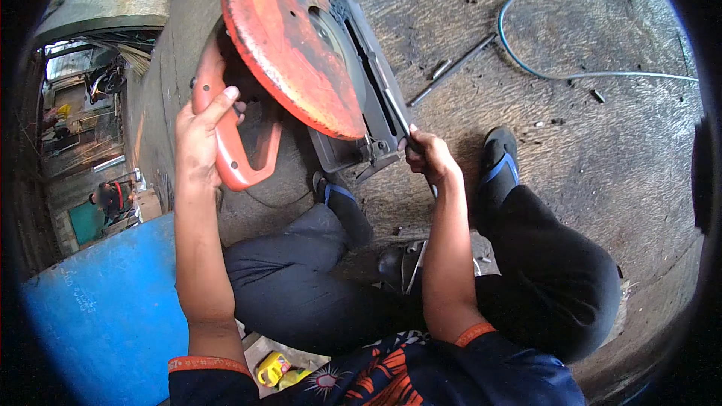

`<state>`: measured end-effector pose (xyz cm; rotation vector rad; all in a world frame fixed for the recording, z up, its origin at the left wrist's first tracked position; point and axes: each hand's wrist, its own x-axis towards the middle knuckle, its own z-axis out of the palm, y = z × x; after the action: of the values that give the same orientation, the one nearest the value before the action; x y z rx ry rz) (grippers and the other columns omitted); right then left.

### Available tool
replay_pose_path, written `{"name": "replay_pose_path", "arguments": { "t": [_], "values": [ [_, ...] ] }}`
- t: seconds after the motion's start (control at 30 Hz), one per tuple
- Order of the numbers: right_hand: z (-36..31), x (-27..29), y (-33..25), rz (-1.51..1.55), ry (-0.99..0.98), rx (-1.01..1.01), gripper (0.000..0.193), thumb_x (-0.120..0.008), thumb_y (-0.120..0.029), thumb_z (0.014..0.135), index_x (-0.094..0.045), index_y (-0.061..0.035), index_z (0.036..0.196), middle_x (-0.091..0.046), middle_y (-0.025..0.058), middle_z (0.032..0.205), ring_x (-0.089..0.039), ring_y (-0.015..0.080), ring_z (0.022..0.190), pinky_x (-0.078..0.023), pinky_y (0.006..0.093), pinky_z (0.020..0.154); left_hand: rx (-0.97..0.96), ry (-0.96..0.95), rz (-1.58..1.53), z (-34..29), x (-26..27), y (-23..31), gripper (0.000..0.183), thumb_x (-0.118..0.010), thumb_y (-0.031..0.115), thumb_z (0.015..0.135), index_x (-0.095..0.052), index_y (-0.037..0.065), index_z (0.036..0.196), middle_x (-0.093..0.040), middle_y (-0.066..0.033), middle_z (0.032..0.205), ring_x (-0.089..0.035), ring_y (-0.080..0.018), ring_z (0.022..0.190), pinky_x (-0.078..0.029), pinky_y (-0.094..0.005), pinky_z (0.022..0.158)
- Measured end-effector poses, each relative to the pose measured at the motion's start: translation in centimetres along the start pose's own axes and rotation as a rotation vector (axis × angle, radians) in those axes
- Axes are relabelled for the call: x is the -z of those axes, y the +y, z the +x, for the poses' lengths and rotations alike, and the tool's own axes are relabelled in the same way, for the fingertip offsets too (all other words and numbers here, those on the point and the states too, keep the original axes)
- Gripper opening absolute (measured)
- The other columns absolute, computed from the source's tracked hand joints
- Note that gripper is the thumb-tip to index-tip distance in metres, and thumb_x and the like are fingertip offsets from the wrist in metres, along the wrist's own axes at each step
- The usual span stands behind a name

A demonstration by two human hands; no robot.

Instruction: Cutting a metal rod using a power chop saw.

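An orange chop saw [289, 53] with a worn, scuffed round guard stands on the floor ahead of me. Part of its grey cutting disc shows beside the guard, above the dark metal base [338, 152]. My left hand [201, 135] is wrapped round the saw's orange handle [235, 152], with the thumb on top. On the base's right side, my right hand [434, 156] closes on a thin metal rod [395, 109] that runs along the base. The guard hides where the disc and the rod come closest.
Beyond my right foot, a dark rod [455, 69] and a pale blue hose [502, 26] lie on the stained floor amid scraps. A blue panel [113, 316] is at lower left, a yellow object [273, 367] by my lap. Another person [114, 199] is farther off at left.
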<state>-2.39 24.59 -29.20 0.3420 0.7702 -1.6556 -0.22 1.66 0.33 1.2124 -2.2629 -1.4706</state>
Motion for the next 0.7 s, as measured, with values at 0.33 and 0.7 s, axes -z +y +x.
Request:
{"name": "replay_pose_path", "arguments": {
  "t": [0.33, 0.7],
  "values": [
    [0.2, -2.3, -0.2, 0.010, -0.049, 0.028, 0.042, -0.042, -0.039, 0.095, -0.061, -0.0067, 0.076, -0.036, -0.0054, 0.050, -0.027, 0.0079, 0.043, -0.021, 0.0250, 0.042, 0.025, -0.050, -0.035, 0.5, 0.5, 0.3, 0.039, -0.062, 0.021, 0.087, -0.051, 0.000, 0.118, -0.059, -0.0075, 0.099, -0.059, -0.0145, 0.086, -0.050, -0.0306, 0.076],
    [0.1, -3.5, 0.0, -0.011, -0.042, -0.030, 0.046, -0.041, -0.043, 0.095, -0.060, -0.0063, 0.073, -0.031, -0.0065, 0.049, -0.026, 0.0077, 0.042, -0.020, 0.0244, 0.041, -0.055, -0.089, -0.127, 0.7, 1.3, -0.9, 0.042, -0.058, 0.021, 0.088, -0.049, -0.002, 0.121, -0.059, -0.0122, 0.103, -0.059, -0.0192, 0.089, -0.050, -0.0336, 0.078]
  ]
}}
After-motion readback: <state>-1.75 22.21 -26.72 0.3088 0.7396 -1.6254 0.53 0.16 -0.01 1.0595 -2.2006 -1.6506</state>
